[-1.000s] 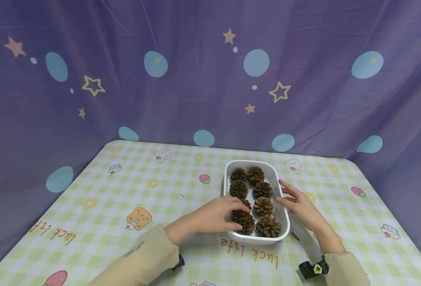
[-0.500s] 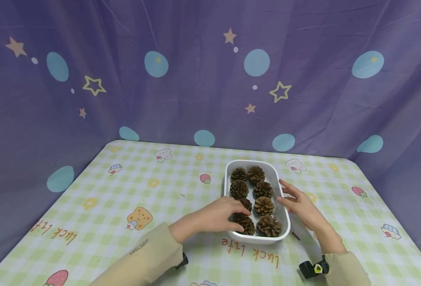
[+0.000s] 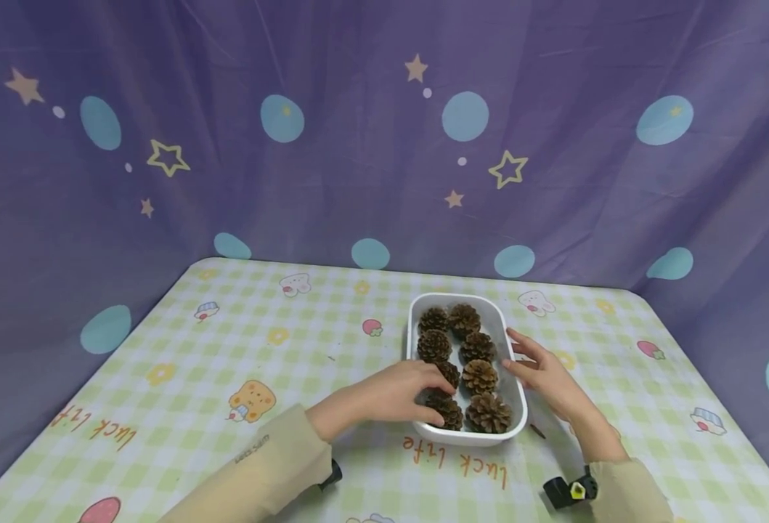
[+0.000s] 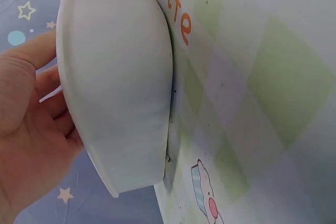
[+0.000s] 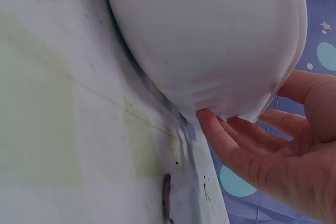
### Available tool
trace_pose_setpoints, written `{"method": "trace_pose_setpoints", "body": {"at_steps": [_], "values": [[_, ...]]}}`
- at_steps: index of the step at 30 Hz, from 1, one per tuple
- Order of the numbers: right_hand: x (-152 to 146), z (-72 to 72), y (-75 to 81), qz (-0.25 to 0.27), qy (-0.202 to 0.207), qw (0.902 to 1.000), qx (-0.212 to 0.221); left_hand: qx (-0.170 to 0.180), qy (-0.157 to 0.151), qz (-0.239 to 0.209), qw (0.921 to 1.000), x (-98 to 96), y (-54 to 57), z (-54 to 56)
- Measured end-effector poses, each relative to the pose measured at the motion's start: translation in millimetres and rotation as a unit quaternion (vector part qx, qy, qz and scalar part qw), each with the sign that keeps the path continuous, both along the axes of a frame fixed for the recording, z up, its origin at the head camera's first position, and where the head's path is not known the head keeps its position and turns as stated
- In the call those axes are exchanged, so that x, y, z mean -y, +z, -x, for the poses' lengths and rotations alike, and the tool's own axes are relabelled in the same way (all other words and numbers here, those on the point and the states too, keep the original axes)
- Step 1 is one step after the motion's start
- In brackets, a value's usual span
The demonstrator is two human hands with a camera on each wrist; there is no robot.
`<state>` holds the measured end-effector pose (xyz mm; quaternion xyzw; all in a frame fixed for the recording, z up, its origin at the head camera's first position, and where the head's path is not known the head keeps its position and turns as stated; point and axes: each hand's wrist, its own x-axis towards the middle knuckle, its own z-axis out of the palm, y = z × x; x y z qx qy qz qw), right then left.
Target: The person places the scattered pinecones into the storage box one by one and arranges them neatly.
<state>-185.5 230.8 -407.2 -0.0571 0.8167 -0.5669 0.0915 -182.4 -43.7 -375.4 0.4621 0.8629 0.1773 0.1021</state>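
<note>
A white rectangular dish (image 3: 423,299) stands on the checked cloth, holding several brown pine cones in two lengthwise rows. My left hand (image 3: 393,392) reaches over its left rim. Thumb and fingers curl about the near-left pine cone (image 3: 449,414), partly covering it and the pine cone (image 3: 448,373) behind. In the left wrist view, the dish's outer wall (image 4: 115,82) hides the fingertips. On the right side, my right hand (image 3: 550,378) holds the dish, thumb at the rim and fingers along the outside. Fingers (image 5: 226,140) touch the outer wall (image 5: 210,40) in the right wrist view.
A small dark scrap (image 3: 538,431) lies on the cloth just right of the dish, and a tinier bit (image 3: 331,357) to its left. Green-checked cloth (image 3: 332,312) covers the table. Behind stands a purple curtain (image 3: 345,189) with stars and blue spots.
The near-left pine cone has settled slightly lower in the dish, under my left hand. My right hand keeps its place on the dish.
</note>
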Motion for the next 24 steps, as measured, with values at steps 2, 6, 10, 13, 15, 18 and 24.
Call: {"method": "trace_pose_setpoints", "body": {"at_steps": [2,6,10,13,15,18,24], "values": [[1,-0.1,-0.8,0.000,-0.002,1.0000,0.000,0.011,0.002,-0.013,0.9999,1.7,0.9,0.1],[1,-0.5,-1.7,0.001,-0.010,0.9999,0.001,0.023,0.011,-0.034,0.9991,4.4,4.1,-0.2],[2,0.3,-1.9,-0.004,-0.010,0.9999,-0.001,0.020,0.027,-0.049,0.9982,8.0,7.8,-1.3],[1,1.1,-1.1,-0.018,-0.006,0.9998,-0.002,0.017,0.040,-0.060,0.9972,12.0,10.0,-2.3],[1,1.1,0.5,-0.036,-0.004,0.9993,-0.005,0.014,0.046,-0.067,0.9966,15.1,11.2,-2.7],[0,1.1,3.4,-0.062,-0.001,0.9980,-0.014,0.011,0.054,-0.076,0.9956,20.6,13.0,-2.6],[-1,2.4,8.8,-0.078,0.018,0.9961,-0.037,0.014,0.075,-0.095,0.9925,34.5,12.6,0.6]]}}
